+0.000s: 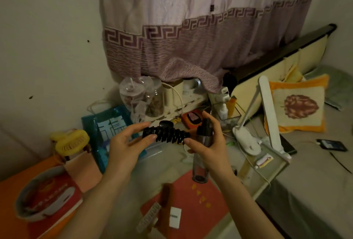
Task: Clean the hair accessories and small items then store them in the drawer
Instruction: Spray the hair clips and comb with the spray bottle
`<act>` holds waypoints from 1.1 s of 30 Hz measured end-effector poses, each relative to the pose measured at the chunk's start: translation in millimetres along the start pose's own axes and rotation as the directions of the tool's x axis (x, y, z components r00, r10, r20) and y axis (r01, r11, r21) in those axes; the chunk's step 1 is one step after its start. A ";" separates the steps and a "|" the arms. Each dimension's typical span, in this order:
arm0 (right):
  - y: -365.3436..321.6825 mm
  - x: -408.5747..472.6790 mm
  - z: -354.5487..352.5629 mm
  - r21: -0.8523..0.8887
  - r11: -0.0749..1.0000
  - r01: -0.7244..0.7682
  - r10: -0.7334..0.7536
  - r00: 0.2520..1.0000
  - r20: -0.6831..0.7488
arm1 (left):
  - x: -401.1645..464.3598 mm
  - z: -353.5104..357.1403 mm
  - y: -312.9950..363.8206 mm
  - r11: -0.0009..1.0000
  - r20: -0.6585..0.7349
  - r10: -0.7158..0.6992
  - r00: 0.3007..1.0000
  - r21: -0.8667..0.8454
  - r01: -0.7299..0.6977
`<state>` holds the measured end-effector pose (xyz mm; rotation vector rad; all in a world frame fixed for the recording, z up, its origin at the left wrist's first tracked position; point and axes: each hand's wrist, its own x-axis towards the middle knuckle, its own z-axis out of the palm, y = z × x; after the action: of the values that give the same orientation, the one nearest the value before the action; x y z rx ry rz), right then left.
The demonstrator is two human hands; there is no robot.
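A large black claw hair clip [166, 134] is held level above the cluttered table, between both hands. My left hand [127, 143] pinches its left end with thumb and fingers. My right hand [207, 141] touches the clip's right end with the thumb while its fingers curl round a dark spray bottle [202, 149] that hangs upright, black cap on top. A pale comb-like clip [148, 217] and a brown clip [165, 206] lie on the red sheet [208, 200] near the table's front. No drawer is in view.
A yellow hand fan [71, 142], a teal box [107, 124] and clear jars [133, 93] crowd the back left. A bowl [38, 196] rests on a red book at the left. A white desk lamp [267, 116] stands at the right, beside a bed with a phone [331, 144].
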<state>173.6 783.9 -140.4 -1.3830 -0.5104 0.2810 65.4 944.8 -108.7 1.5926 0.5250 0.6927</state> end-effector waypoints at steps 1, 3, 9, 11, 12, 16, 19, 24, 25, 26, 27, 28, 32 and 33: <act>6.7 3.6 -9.5 -0.003 1.000 -0.012 0.012 1.000 0.002 | 2.7 9.2 -6.6 1.000 0.008 -0.012 1.000 0.005 0.012; 21.1 12.8 -28.5 -0.011 0.999 -0.035 0.035 0.999 0.005 | 10.4 28.1 -21.2 0.999 0.018 -0.027 0.999 0.032 0.026; 68.4 41.3 -92.5 -0.050 0.989 -0.137 0.139 0.990 0.024 | 31.3 95.9 -64.9 0.982 0.025 -0.173 0.985 0.085 0.170; 86.3 50.3 -115.1 -0.079 0.982 -0.173 0.176 0.984 0.024 | 36.2 117.1 -83.9 0.970 0.019 -0.221 0.975 0.106 0.218; 94.4 53.9 -125.5 -0.092 0.977 -0.192 0.195 0.980 0.028 | 38.0 127.2 -92.6 0.964 0.018 -0.245 0.969 0.116 0.241; 120.9 63.4 -156.5 -0.121 0.959 -0.255 0.259 0.965 0.025 | 42.2 161.1 -123.1 0.940 0.007 -0.323 0.946 0.122 0.320; 139.3 62.1 -170.9 -0.160 0.942 -0.295 0.302 0.953 0.016 | 39.9 173.8 -140.1 0.912 0.018 -0.398 0.917 0.117 0.394; 167.3 43.9 -183.7 -0.213 0.904 -0.371 0.379 0.926 -0.003 | 31.4 181.6 -166.7 0.851 0.042 -0.519 0.854 0.124 0.511; 173.1 39.9 -184.1 -0.226 0.896 -0.383 0.392 0.920 -0.007 | 29.9 183.0 -171.8 0.849 0.049 -0.520 0.853 0.134 0.511; 178.7 35.9 -184.3 -0.240 0.887 -0.395 0.400 0.916 -0.029 | 28.5 183.6 -177.4 0.857 0.064 -0.508 0.859 0.145 0.495; 183.1 32.3 -184.1 -0.258 0.880 -0.400 0.398 0.915 -0.062 | 27.3 184.2 -182.0 0.863 0.085 -0.497 0.864 0.153 0.481; 187.6 28.5 -183.4 -0.270 0.872 -0.408 0.395 0.913 -0.103 | 26.4 184.5 -187.2 0.863 0.103 -0.498 0.861 0.158 0.480; 201.2 11.0 -179.0 -0.225 0.865 -0.449 0.414 0.891 -0.188 | 20.2 183.3 -213.3 0.826 0.117 -0.560 0.820 0.153 0.542; 207.6 6.2 -178.1 -0.206 0.859 -0.469 0.430 0.879 -0.206 | 19.2 182.9 -220.6 0.814 0.119 -0.578 0.808 0.156 0.559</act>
<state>289.7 670.5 -360.8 -1.7535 -0.0829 0.4989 218.8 857.5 -335.2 1.4680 0.8869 0.0731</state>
